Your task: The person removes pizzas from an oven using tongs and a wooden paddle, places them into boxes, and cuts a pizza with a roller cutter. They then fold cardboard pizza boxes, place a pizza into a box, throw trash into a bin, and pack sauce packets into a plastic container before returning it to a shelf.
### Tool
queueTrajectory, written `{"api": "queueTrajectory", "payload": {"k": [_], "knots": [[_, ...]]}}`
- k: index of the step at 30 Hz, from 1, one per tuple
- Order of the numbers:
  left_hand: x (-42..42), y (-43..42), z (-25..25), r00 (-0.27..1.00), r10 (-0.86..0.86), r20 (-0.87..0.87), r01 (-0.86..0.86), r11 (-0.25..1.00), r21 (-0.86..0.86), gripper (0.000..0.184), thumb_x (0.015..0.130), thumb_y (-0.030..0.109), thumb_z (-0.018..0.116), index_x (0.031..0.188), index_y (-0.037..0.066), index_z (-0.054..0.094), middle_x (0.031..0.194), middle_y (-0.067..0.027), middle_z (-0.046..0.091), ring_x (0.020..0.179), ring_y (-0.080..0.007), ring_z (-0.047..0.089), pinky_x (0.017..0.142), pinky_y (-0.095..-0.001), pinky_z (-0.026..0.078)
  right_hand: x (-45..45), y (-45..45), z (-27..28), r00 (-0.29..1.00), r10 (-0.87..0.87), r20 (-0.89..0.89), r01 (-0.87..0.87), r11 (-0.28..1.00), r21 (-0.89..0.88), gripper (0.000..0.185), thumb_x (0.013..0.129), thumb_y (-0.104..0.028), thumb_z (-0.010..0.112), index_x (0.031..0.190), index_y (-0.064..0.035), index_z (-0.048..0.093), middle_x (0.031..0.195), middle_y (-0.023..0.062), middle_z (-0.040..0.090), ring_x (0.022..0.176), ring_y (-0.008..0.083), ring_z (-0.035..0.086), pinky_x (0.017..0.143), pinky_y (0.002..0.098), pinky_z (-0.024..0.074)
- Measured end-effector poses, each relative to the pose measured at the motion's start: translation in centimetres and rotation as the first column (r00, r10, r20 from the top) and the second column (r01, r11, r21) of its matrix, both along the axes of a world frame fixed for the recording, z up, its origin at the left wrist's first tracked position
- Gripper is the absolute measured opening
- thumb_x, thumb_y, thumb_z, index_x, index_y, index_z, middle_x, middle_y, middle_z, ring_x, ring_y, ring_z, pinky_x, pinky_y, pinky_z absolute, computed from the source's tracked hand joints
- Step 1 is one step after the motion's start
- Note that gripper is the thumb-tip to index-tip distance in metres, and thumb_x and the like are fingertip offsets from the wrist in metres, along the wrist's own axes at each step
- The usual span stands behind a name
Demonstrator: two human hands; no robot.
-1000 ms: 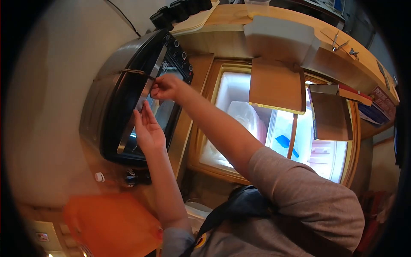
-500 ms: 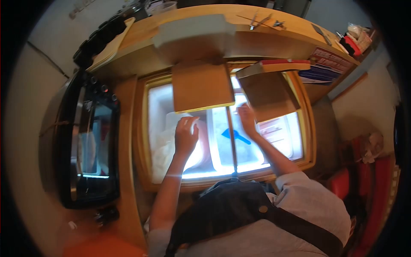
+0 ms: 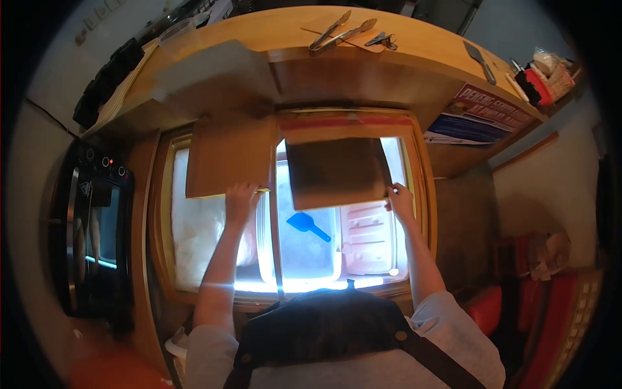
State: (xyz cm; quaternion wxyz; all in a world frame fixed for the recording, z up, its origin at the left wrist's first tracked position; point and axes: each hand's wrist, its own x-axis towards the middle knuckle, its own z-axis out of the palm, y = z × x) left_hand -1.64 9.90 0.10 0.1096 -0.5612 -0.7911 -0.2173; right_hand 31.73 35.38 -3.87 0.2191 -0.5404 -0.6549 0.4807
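Observation:
Two flat brown lids stand raised over a lit, wood-framed chest [image 3: 424, 214]. My left hand [image 3: 240, 200] is at the lower edge of the left lid [image 3: 230, 155], fingers curled over it near its right corner. My right hand [image 3: 400, 198] pinches the lower right corner of the darker right lid [image 3: 340, 170]. Below the lids, a blue scoop [image 3: 308, 225] lies in the middle container [image 3: 324, 262]. To its right is a pale pink ridged tray [image 3: 370, 236]. Whitish, blurred contents [image 3: 204, 240] fill the left side.
A wooden counter [image 3: 414, 71] runs behind, with metal tongs [image 3: 340, 35] and a spatula [image 3: 479, 63]. A black oven [image 3: 97, 227] stands at left. A printed sign [image 3: 483, 113] hangs at right. A blurred grey panel [image 3: 214, 78] rises behind the left lid.
My right hand has moved from between the lids to the right lid's outer corner. My left hand is now on the left lid's edge. The whole view has shifted.

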Motion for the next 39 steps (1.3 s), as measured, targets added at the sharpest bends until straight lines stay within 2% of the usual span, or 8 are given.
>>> {"api": "queueTrajectory", "payload": {"k": [3, 9, 12, 18, 28, 33, 37, 39], "knots": [[1.1, -1.8, 2.4, 0.999, -0.048, 0.0, 0.048, 0.998, -0.04, 0.017, 0.069, 0.008, 0.067, 0.086, 0.009, 0.063, 0.081, -0.0082, 0.06, 0.075, -0.0268, 0.057, 0.066, -0.0359, 0.044, -2.8, 1.2, 2.6, 0.988, 0.154, 0.011, -0.154, 0.988, 0.006, 0.02, 0.084, -0.012, 0.054, 0.088, 0.0064, 0.059, 0.059, 0.0116, 0.058, 0.042, 0.0155, 0.057, 0.04, 0.0259, 0.0445], [8.5, -4.3, 8.6, 0.998, -0.044, 0.046, 0.052, 0.981, -0.186, 0.021, 0.07, 0.006, 0.065, 0.09, 0.008, 0.059, 0.076, -0.0097, 0.054, 0.071, -0.027, 0.056, 0.059, -0.0361, 0.046, -0.2, 10.1, 6.6, 0.79, 0.418, 0.449, -0.479, 0.878, 0.024, 0.016, 0.078, -0.003, 0.054, 0.087, 0.0042, 0.064, 0.063, 0.0148, 0.061, 0.047, 0.0172, 0.058, 0.047, 0.0305, 0.0457], [13.3, -3.0, 12.3, 0.996, -0.065, 0.064, 0.073, 0.986, -0.148, 0.023, 0.07, 0.005, 0.063, 0.092, 0.009, 0.057, 0.077, -0.0089, 0.053, 0.069, -0.0266, 0.056, 0.057, -0.0352, 0.046, -0.3, 10.6, 9.8, 0.586, 0.458, 0.668, -0.66, 0.748, 0.066, 0.015, 0.075, 0.0, 0.053, 0.084, 0.0012, 0.065, 0.067, 0.0195, 0.061, 0.056, 0.0243, 0.062, 0.053, 0.0343, 0.0478], [18.6, 1.3, 18.1, 1.0, 0.001, -0.005, -0.001, 0.999, -0.046, 0.018, 0.073, 0.007, 0.064, 0.09, 0.006, 0.058, 0.072, -0.0103, 0.051, 0.061, -0.0281, 0.055, 0.053, -0.0365, 0.045, -0.6, 9.7, 12.3, 0.43, 0.422, 0.798, -0.808, 0.575, 0.131, 0.02, 0.07, 0.005, 0.052, 0.085, -0.0015, 0.065, 0.083, 0.0217, 0.061, 0.081, 0.0366, 0.06, 0.068, 0.0406, 0.0489], [20.2, -1.1, 22.5, 0.988, 0.151, 0.024, -0.151, 0.988, -0.025, 0.022, 0.074, 0.011, 0.062, 0.094, 0.008, 0.057, 0.075, -0.0084, 0.049, 0.062, -0.0264, 0.056, 0.054, -0.0357, 0.046, 5.3, 12.0, 10.9, 0.532, 0.342, 0.775, -0.775, 0.566, 0.282, 0.021, 0.065, 0.008, 0.051, 0.081, 0.001, 0.062, 0.084, 0.022, 0.06, 0.085, 0.0368, 0.058, 0.073, 0.0423, 0.0468], [19.0, 2.4, 14.2, 0.976, 0.214, 0.048, -0.213, 0.977, -0.015, 0.022, 0.08, 0.015, 0.058, 0.099, 0.006, 0.054, 0.082, -0.0135, 0.053, 0.071, -0.032, 0.059, 0.06, -0.0407, 0.048, 5.1, 9.7, 11.0, 0.607, 0.381, 0.698, -0.765, 0.518, 0.382, 0.017, 0.065, 0.007, 0.052, 0.079, 0.0022, 0.06, 0.079, 0.0225, 0.058, 0.08, 0.0393, 0.055, 0.07, 0.0435, 0.0454], [15.4, 8.3, 4.3, 0.926, 0.342, 0.16, -0.322, 0.937, -0.134, 0.02, 0.084, 0.017, 0.055, 0.098, 0.003, 0.049, 0.09, -0.016, 0.054, 0.075, -0.0366, 0.059, 0.063, -0.0423, 0.049, 3.7, 9.0, 10.1, 0.626, 0.447, 0.639, -0.733, 0.617, 0.287, 0.009, 0.07, 0.002, 0.054, 0.078, 0.0031, 0.059, 0.082, 0.0232, 0.057, 0.082, 0.0392, 0.055, 0.07, 0.043, 0.0444], [14.2, 11.1, 0.9, 0.879, 0.408, 0.246, -0.379, 0.912, -0.159, 0.025, 0.084, 0.018, 0.054, 0.102, 0.003, 0.049, 0.092, -0.0172, 0.055, 0.08, -0.038, 0.058, 0.068, -0.0438, 0.048, 3.3, 9.4, 7.8, 0.759, 0.335, 0.558, -0.618, 0.641, 0.456, 0.007, 0.074, -0.002, 0.055, 0.077, 0.0027, 0.059, 0.083, 0.0232, 0.057, 0.081, 0.0398, 0.054, 0.069, 0.0428, 0.0446]]}}
